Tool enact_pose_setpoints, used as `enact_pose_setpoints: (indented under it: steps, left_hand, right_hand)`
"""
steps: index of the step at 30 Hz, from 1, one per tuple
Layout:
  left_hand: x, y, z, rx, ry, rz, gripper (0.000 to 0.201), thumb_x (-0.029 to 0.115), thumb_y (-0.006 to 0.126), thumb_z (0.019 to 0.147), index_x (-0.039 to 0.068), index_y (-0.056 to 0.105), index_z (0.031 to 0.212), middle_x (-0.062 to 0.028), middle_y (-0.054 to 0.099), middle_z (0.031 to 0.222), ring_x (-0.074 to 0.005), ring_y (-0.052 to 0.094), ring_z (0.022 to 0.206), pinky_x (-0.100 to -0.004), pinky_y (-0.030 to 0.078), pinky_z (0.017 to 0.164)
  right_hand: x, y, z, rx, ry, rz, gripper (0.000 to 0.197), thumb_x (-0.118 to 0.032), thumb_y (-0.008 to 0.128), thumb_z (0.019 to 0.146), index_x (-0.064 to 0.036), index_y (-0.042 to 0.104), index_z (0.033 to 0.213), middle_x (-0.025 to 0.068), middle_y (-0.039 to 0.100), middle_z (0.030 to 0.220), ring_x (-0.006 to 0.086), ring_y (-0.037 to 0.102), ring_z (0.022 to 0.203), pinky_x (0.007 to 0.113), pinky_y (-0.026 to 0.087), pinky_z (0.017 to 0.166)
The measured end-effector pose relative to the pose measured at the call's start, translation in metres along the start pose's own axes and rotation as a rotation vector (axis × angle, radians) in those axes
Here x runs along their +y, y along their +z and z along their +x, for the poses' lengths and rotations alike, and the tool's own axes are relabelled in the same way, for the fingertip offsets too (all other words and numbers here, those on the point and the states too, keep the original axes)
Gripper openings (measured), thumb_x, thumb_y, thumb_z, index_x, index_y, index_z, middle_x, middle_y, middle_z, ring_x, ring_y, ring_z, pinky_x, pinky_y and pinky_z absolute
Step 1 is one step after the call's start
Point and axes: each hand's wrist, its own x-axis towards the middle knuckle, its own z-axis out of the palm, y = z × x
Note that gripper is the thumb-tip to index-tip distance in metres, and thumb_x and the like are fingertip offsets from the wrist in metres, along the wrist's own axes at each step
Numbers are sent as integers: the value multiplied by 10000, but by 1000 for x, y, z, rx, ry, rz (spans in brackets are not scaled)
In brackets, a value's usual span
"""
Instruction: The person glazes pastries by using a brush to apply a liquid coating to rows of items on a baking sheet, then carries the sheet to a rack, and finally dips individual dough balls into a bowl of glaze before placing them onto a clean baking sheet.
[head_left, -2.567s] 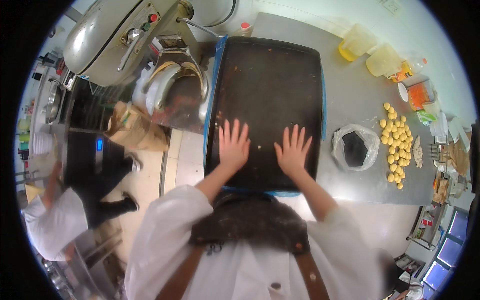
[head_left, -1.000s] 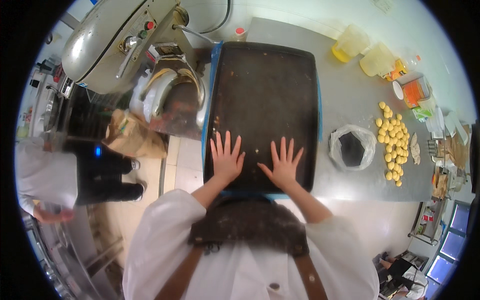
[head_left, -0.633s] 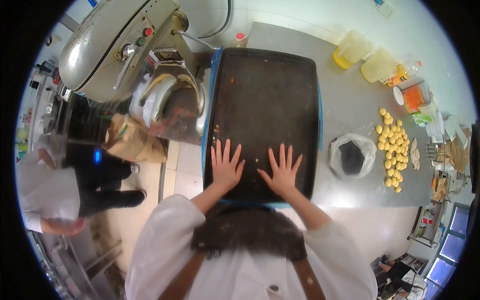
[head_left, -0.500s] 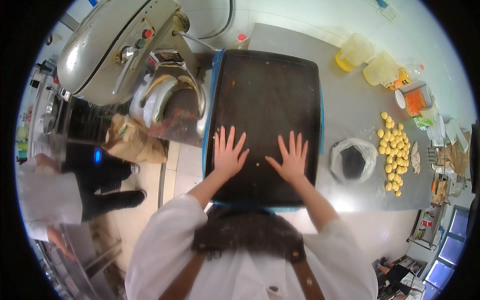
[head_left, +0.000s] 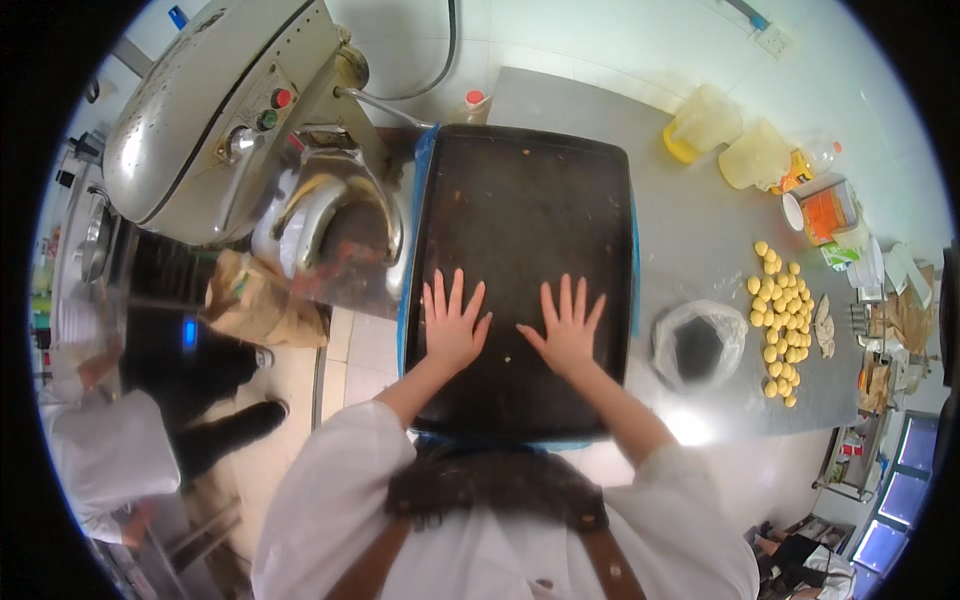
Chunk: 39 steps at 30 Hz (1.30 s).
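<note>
Left hand (head_left: 454, 335) and right hand (head_left: 568, 340) lay palm-down on dark rectangular metal tray (head_left: 525, 220), fingers (head_left: 457, 293) spread wide. Tray sat over left end of grey metal surface (head_left: 655, 190). Grey metal mixer (head_left: 190, 125) crowded its left, clear plastic bag (head_left: 666, 345) its right; round yellow balls (head_left: 780, 305), translucent yellow jugs (head_left: 755, 155) beyond.

Bright light fills the view, with white glare near the edge of the surface (head_left: 690, 250) at four o'clock. Straight lines bow toward the dark rim.
</note>
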Motion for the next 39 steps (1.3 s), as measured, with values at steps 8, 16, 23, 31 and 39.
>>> enact_pose_setpoints:
  steps: [8,16,23,31,39]
  left_hand:
    - [14,-2,9,-72,-29,20,528,294,572,927,188,506,1440,-132,360,1558,-464,224,1457,-740,118,1116]
    - [0,1,15,-67,28,20,537,362,571,940,187,500,1442,-143,324,1574,-445,186,1474,-706,103,1139]
    - [-42,23,91,-110,11,83,648,543,501,960,230,401,1519,-145,210,1629,-406,90,1509,-561,41,1215]
    - [-48,20,95,-49,47,55,594,484,568,932,222,496,1460,-147,321,1581,-416,204,1479,-547,125,1210]
    - [-65,44,166,54,83,105,630,525,557,944,206,468,1480,-181,350,1562,-457,223,1463,-558,161,1202]
  right_hand:
    - [-44,15,9,52,103,92,644,-499,523,943,-165,431,1486,259,212,1594,512,65,1479,799,-9,1069]
    - [-12,4,22,37,-48,7,776,-659,524,898,-217,388,1521,204,195,1614,420,127,1496,737,73,1112]
    - [44,-1,87,117,-1,59,908,-722,603,807,-165,415,1499,264,213,1593,453,150,1487,650,92,1170]
    - [46,-3,92,76,-9,110,903,-716,618,802,-215,399,1521,253,179,1604,449,124,1491,687,71,1146]
    - [84,9,155,250,29,108,904,-736,613,789,-178,450,1481,271,258,1575,472,175,1473,630,131,1173]
